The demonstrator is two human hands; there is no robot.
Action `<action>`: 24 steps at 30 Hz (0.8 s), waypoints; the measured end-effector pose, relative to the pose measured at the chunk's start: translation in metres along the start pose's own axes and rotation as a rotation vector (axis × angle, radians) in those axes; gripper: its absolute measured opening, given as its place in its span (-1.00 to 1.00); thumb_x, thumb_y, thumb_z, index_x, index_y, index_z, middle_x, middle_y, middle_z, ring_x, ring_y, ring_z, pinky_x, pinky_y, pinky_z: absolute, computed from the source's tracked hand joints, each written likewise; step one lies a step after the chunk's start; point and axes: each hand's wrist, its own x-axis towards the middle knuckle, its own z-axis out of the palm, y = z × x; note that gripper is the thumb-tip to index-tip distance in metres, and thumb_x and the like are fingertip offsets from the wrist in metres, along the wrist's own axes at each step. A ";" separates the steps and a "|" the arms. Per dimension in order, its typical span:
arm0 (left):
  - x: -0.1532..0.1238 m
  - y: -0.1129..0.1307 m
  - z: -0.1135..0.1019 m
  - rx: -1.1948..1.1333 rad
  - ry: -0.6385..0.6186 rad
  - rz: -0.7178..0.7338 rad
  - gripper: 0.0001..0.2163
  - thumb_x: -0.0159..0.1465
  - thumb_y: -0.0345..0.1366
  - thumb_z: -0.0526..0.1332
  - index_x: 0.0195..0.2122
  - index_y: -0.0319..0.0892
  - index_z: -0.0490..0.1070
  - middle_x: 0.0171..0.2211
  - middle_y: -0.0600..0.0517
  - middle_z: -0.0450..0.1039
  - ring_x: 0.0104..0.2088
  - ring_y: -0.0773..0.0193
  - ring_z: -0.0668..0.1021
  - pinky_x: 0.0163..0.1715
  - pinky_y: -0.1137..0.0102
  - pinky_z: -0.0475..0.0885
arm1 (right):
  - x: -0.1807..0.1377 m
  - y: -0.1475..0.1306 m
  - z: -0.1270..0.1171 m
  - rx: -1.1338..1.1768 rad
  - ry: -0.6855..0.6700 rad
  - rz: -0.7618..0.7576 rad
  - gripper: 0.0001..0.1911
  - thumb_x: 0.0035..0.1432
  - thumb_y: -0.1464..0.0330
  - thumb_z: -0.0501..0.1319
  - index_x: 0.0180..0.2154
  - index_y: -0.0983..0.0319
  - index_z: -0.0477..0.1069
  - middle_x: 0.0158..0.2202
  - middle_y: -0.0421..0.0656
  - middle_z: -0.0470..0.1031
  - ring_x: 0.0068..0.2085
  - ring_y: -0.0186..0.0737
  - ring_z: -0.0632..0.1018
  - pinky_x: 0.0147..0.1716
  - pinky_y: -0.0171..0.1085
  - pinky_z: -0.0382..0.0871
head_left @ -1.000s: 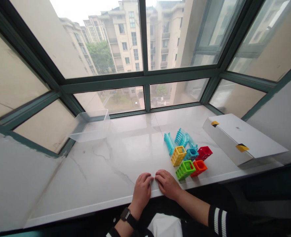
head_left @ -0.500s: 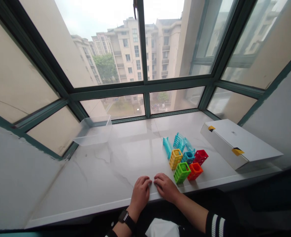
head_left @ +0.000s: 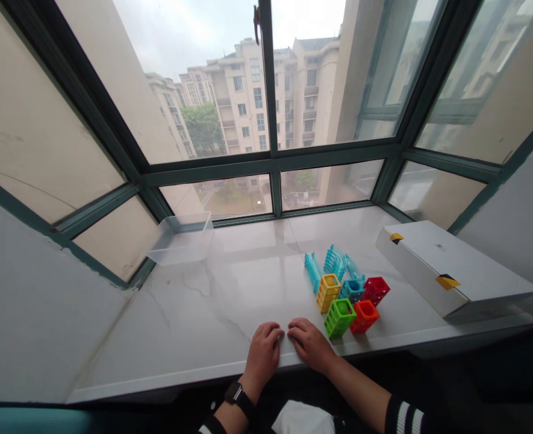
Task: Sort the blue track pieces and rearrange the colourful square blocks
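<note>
My left hand (head_left: 263, 352) and my right hand (head_left: 309, 343) lie side by side, palms down, on the front edge of a white marble windowsill (head_left: 230, 289). Their fingers are curled loosely and hold nothing. A black watch (head_left: 238, 395) sits on my left wrist. Just right of my right hand stands a cluster of plastic lattice blocks: green (head_left: 339, 317), orange (head_left: 364, 316), yellow (head_left: 328, 292), small blue (head_left: 351, 290) and red (head_left: 375, 290). Behind them lie light blue curved track pieces (head_left: 333, 263).
A clear plastic tub (head_left: 182, 239) stands at the back left of the sill by the window. A long white cardboard box (head_left: 451, 271) with yellow tape lies at the right. Dark green window frames (head_left: 270, 160) enclose the sill on three sides.
The view has tilted up and shifted slightly, so everything sits lower in the picture. My hands stay resting together on the sill edge; nothing was picked up.
</note>
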 end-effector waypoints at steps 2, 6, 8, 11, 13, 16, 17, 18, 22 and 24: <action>0.000 0.000 0.000 0.003 -0.002 -0.001 -0.65 0.30 -0.57 0.14 -0.04 -0.02 0.55 0.01 -0.08 0.55 0.07 0.06 0.57 0.15 0.04 0.54 | 0.000 -0.001 0.000 0.006 -0.002 -0.001 -0.70 0.26 0.58 0.17 -0.10 0.15 0.55 -0.01 -0.05 0.56 0.08 -0.03 0.54 0.14 -0.01 0.48; 0.000 0.000 0.001 0.004 0.001 -0.006 -0.66 0.30 -0.56 0.15 -0.05 -0.02 0.55 0.00 -0.07 0.56 0.07 0.07 0.57 0.14 0.05 0.54 | 0.000 -0.001 -0.001 0.008 0.009 -0.012 -0.70 0.25 0.58 0.18 -0.10 0.15 0.56 -0.02 -0.05 0.56 0.08 -0.04 0.54 0.14 -0.01 0.49; 0.000 0.000 0.001 0.000 0.004 -0.001 -0.66 0.30 -0.55 0.15 -0.05 -0.02 0.56 0.01 -0.08 0.55 0.06 0.05 0.57 0.14 0.02 0.54 | 0.000 -0.001 -0.001 0.001 0.013 -0.016 -0.70 0.24 0.58 0.18 -0.10 0.15 0.56 -0.03 -0.05 0.57 0.07 -0.04 0.55 0.13 -0.01 0.50; 0.000 0.000 0.000 -0.005 -0.004 0.003 -0.65 0.30 -0.55 0.14 -0.04 -0.02 0.56 0.01 -0.09 0.55 0.07 0.03 0.57 0.14 -0.01 0.53 | -0.001 0.002 0.000 -0.002 0.010 -0.010 -0.69 0.23 0.58 0.19 -0.11 0.15 0.57 -0.02 -0.04 0.57 0.08 -0.03 0.55 0.14 0.00 0.50; 0.000 0.000 0.000 -0.006 -0.012 0.000 -0.66 0.31 -0.55 0.14 -0.04 -0.02 0.56 0.01 -0.09 0.55 0.07 0.03 0.56 0.14 0.00 0.53 | 0.000 0.001 0.000 0.005 -0.001 0.006 -0.67 0.22 0.58 0.19 -0.09 0.15 0.57 -0.01 -0.04 0.57 0.08 -0.02 0.55 0.14 0.01 0.50; 0.000 0.000 0.000 -0.015 -0.012 -0.007 -0.67 0.32 -0.54 0.14 -0.04 -0.02 0.56 0.01 -0.08 0.54 0.07 0.05 0.55 0.14 0.03 0.53 | 0.003 -0.015 -0.011 0.041 -0.020 0.038 -0.55 0.21 0.56 0.20 0.10 0.15 0.50 0.04 -0.02 0.57 0.09 -0.01 0.57 0.15 0.03 0.52; 0.000 0.000 0.000 -0.017 -0.009 -0.009 -0.67 0.33 -0.53 0.14 -0.03 -0.03 0.56 0.01 -0.08 0.54 0.07 0.05 0.55 0.14 0.03 0.53 | 0.006 -0.025 -0.019 0.061 -0.020 0.037 -0.50 0.23 0.55 0.20 0.17 0.14 0.45 0.06 -0.02 0.56 0.10 -0.01 0.57 0.15 0.03 0.52; 0.000 0.000 0.001 -0.019 -0.004 -0.010 -0.67 0.33 -0.53 0.14 -0.03 -0.03 0.56 0.01 -0.08 0.54 0.07 0.06 0.55 0.14 0.03 0.52 | 0.009 -0.036 -0.029 0.078 -0.016 0.013 -0.48 0.25 0.53 0.20 0.22 0.13 0.41 0.08 -0.01 0.56 0.11 -0.01 0.57 0.15 0.03 0.52; 0.000 0.001 0.001 -0.015 -0.002 -0.001 -0.66 0.34 -0.54 0.14 0.01 -0.05 0.55 0.02 -0.07 0.53 0.09 0.06 0.52 0.16 0.03 0.50 | 0.026 -0.087 -0.092 0.099 0.051 -0.157 -0.52 0.36 0.47 0.18 0.25 0.07 0.39 0.06 -0.03 0.57 0.07 -0.05 0.59 0.08 -0.05 0.56; 0.000 0.001 0.000 -0.014 -0.011 0.003 -0.65 0.32 -0.56 0.14 0.00 -0.06 0.55 0.03 -0.07 0.52 0.11 0.07 0.51 0.18 0.04 0.49 | 0.032 -0.102 -0.128 0.059 0.145 -0.220 -0.55 0.37 0.47 0.18 0.23 0.06 0.42 0.02 -0.04 0.57 0.04 -0.05 0.60 0.06 -0.03 0.56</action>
